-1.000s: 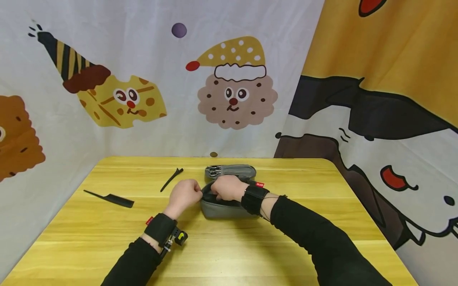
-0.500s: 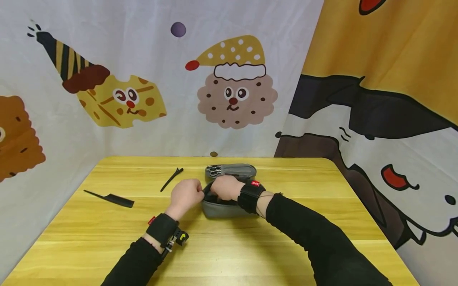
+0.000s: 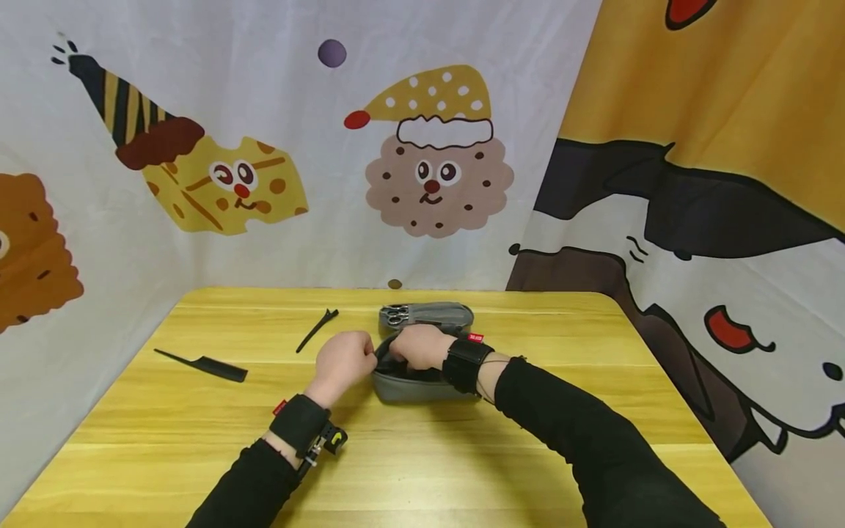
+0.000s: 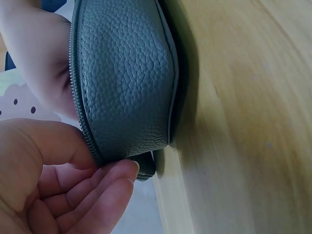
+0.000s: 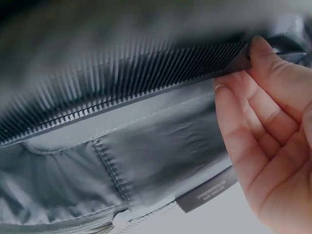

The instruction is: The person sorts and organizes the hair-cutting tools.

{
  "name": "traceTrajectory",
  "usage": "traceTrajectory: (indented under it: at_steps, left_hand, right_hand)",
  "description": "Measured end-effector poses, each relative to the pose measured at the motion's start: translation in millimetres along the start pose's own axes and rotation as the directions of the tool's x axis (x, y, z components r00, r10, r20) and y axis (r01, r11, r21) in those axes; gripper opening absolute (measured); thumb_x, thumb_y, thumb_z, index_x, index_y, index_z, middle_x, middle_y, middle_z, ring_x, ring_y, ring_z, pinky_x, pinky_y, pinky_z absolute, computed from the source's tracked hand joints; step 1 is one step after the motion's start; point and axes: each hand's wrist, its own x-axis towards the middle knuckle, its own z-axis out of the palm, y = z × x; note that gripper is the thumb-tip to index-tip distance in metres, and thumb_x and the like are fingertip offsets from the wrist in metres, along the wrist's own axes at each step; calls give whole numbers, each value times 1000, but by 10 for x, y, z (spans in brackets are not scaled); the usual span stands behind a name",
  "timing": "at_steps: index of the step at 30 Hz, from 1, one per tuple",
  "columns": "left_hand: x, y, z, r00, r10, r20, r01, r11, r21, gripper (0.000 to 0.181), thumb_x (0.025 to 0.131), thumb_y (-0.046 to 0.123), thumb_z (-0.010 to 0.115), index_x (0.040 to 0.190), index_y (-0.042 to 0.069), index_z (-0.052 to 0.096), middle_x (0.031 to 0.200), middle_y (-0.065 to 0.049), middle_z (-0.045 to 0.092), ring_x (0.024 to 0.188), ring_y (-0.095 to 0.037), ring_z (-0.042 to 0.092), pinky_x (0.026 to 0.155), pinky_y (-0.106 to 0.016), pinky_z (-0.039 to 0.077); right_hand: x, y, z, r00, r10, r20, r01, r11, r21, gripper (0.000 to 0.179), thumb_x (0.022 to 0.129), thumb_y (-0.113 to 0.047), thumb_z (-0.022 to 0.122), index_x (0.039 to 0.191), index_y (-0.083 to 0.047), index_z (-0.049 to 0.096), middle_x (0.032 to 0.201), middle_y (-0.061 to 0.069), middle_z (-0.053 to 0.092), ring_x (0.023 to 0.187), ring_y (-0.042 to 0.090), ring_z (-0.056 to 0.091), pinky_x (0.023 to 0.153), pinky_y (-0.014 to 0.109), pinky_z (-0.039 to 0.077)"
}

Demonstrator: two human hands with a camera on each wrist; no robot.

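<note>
A grey zip case (image 3: 416, 390) of pebbled material lies unzipped on the table, its lid (image 3: 442, 314) folded back behind it. At its left end, my left hand (image 3: 343, 359) pinches the zippered rim between thumb and fingers, clearer in the left wrist view (image 4: 73, 180). My right hand (image 3: 420, 347) reaches into the case. In the right wrist view, its thumb and fingers pinch the end of a black comb (image 5: 122, 95), which lies along the case's dark lining (image 5: 170, 141). From the head view this comb is hidden by the hand.
Metal scissors (image 3: 396, 317) sit in the lid at the back. Left of the case lie a black hair clip (image 3: 317, 331) and a black tail comb (image 3: 221, 369). A printed cloth (image 3: 264, 257) hangs behind the wooden table (image 3: 409, 469).
The case and my left hand have shifted very slightly right since a second ago. My right hand stays inside the case.
</note>
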Motion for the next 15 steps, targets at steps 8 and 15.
traceTrajectory:
  at_steps: [8, 15]
  left_hand:
    - [-14, 16, -17, 1000, -4, 12, 4, 1000, -2, 18, 80, 7, 68, 66, 15, 60, 60, 3, 53, 53, -16, 48, 46, -28, 35]
    - [-7, 19, -8, 1000, 3, 11, -3, 1000, -7, 17, 80, 7, 68, 67, 15, 61, 60, 3, 53, 52, -16, 48, 46, -28, 35]
  right_hand:
    - [-40, 17, -28, 999, -39, 14, 39, 999, 12, 23, 88, -22, 78, 77, -19, 58, 70, -7, 50, 69, 13, 50, 62, 27, 40]
    - [1, -23, -113, 998, -31, 58, 29, 999, 31, 30, 92, -22, 73, 70, -20, 54, 67, -7, 49, 65, 13, 47, 60, 25, 37]
